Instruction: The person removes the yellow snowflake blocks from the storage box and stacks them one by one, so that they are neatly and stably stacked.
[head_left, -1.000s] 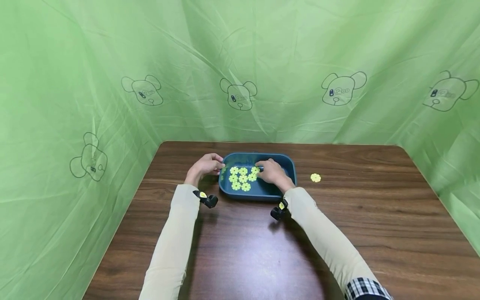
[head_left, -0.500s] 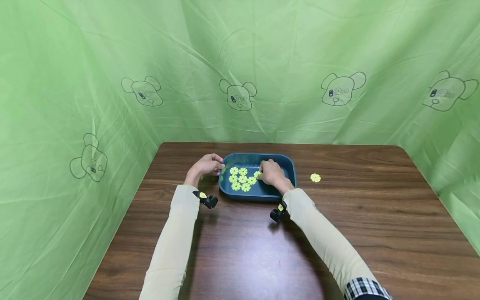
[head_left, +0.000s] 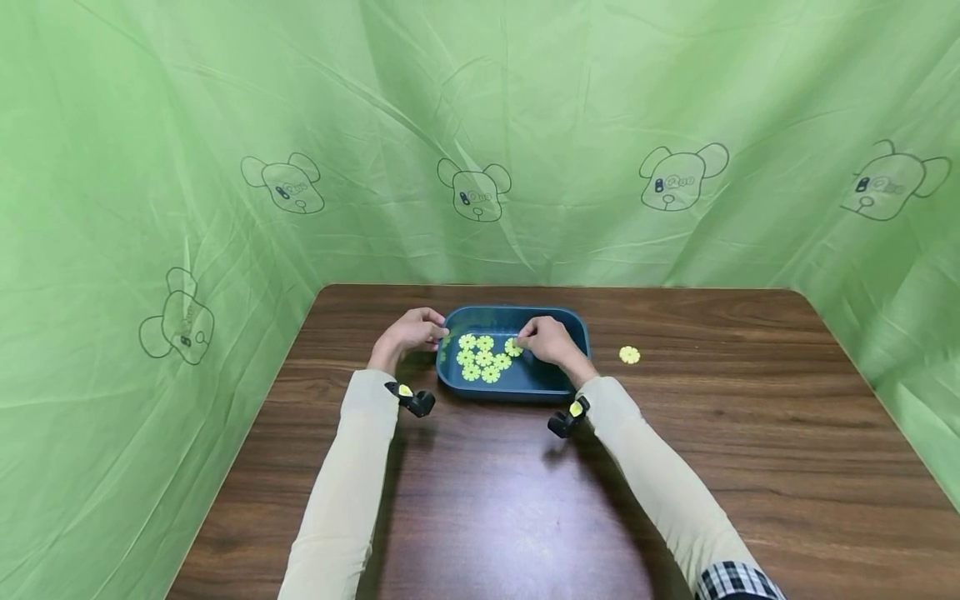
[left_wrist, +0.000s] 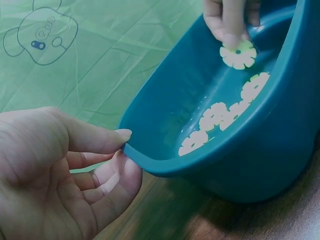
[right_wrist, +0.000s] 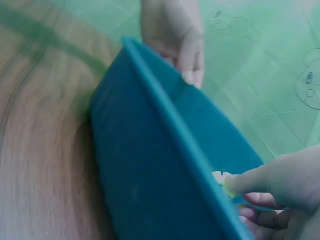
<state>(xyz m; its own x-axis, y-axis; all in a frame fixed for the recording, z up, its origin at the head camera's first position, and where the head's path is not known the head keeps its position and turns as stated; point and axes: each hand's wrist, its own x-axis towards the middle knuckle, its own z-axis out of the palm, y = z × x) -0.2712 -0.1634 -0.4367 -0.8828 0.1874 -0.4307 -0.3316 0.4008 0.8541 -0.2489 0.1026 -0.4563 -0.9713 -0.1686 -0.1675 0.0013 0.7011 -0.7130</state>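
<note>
My left hand (head_left: 416,331) pinches the left rim of a blue plastic tray (head_left: 540,379), thumb on top and fingers beneath, as the left wrist view shows closely. Inside the tray, my right hand (head_left: 549,340) pinches a yellow flower-shaped piece (left_wrist: 239,55) between thumb and fingers. In the left wrist view that piece is tilted, just apart from the others. Several more flower-shaped pieces (head_left: 483,358) lie flat in a cluster on the left half of the tray floor. The right wrist view is blurred, and the tray's wall hides most of them there.
One more yellow flower-shaped piece (head_left: 629,355) lies on the brown wooden table (head_left: 750,417), right of the tray. Green sheeting (head_left: 562,100) with printed bear heads hangs behind and along both sides of the table. Each wrist wears a small black camera (head_left: 415,402).
My right hand has drawn a flower-shaped piece slightly right from the cluster and now pinches it, its wrist shifted a little right. The left hand keeps its hold on the rim.
</note>
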